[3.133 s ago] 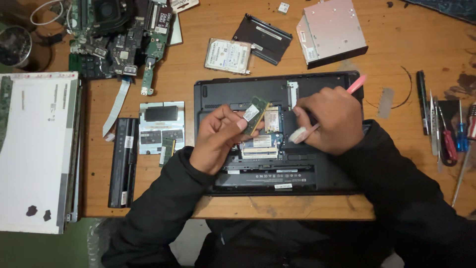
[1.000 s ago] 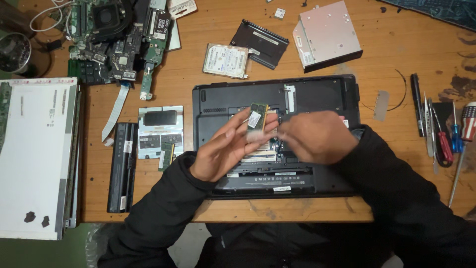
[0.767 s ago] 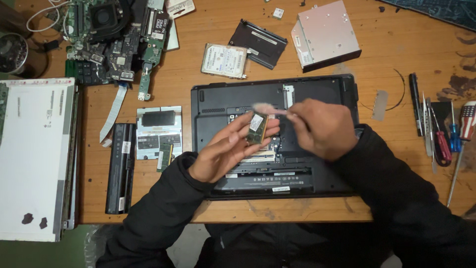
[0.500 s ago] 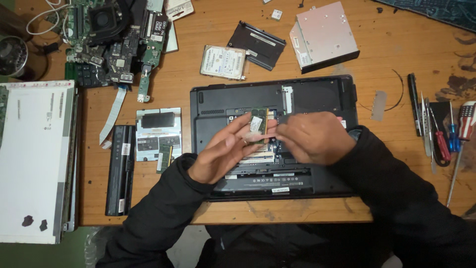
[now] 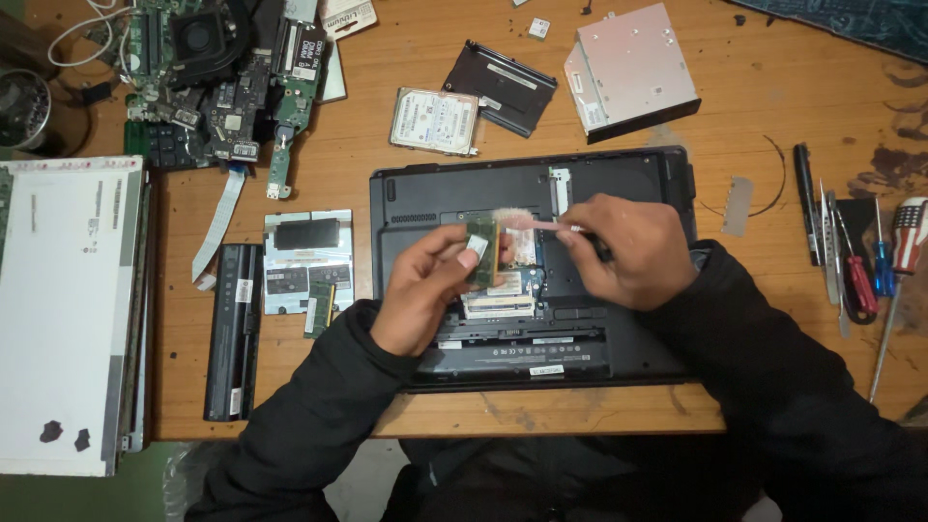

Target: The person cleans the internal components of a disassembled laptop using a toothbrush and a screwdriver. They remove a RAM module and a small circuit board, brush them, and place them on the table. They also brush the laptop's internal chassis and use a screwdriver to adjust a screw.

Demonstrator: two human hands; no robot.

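Note:
An upturned black laptop base (image 5: pixel 435 193) lies on the wooden table with its memory bay open. Over the bay my left hand (image 5: pixel 430 285) pinches a small green memory module (image 5: pixel 480 253) on edge. My right hand (image 5: pixel 623 249) grips a pink-handled brush (image 5: pixel 527 222), and its bristled head touches the top of the module. Both sleeves are black.
A black battery (image 5: pixel 232 329) and a cover plate (image 5: pixel 309 261) lie left of the laptop, beside a white screen panel (image 5: pixel 68 309). A circuit board (image 5: pixel 222 77), hard drive (image 5: pixel 435 121), caddy (image 5: pixel 503 87) and optical drive (image 5: pixel 633 68) sit behind. Screwdrivers (image 5: pixel 860 271) lie at the right.
The brush head has swept back and forth over the memory module, which my left hand has kept raised above the bay. The camera view has shifted slightly.

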